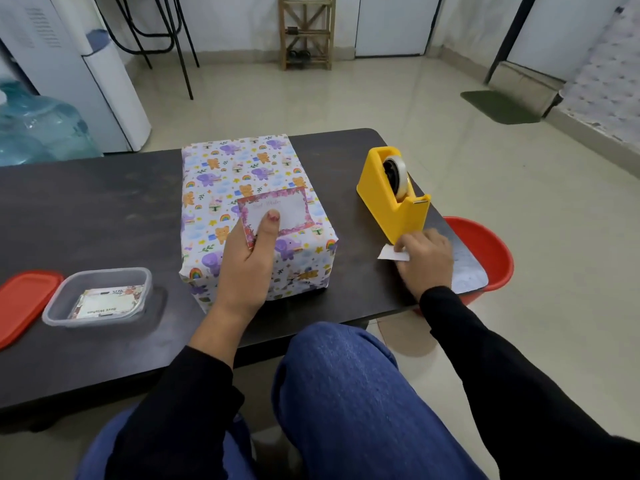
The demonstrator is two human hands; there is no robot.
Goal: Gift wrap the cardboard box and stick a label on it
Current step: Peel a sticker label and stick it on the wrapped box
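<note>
From your head camera, the box wrapped in white gift paper printed with purple elephants, bears and rainbows (pixel 221 174) stands in the middle of the dark matte table (pixel 104 209), its long side running away from you.

Your left hand (pixel 242 268) reaches over the box's near edge and pinches the rectangular pink-bordered label card (pixel 294 209). The thumb lies flat on the card's face and the fingers are curled under its near left corner. The card sits slightly askew on the near half of the box top.

Your right hand (pixel 427 261) is down on the table at the right, fingers bent, gripping a small white slip of paper (pixel 389 252). It is just beside the near foot of the yellow plastic tape dispenser (pixel 391 202), which carries a roll of clear tape (pixel 398 176).

Near left on the table is a clear plastic tub (pixel 59 299) with more printed label cards (pixel 107 303) lying in it, and its flat red lid (pixel 24 303) lies just to its left. Beyond the table's right edge a round red basin (pixel 485 251) stands on the tiled floor. Far left, a blue water jug (pixel 38 126) stands by a white dispenser cabinet (pixel 114 98).
</note>
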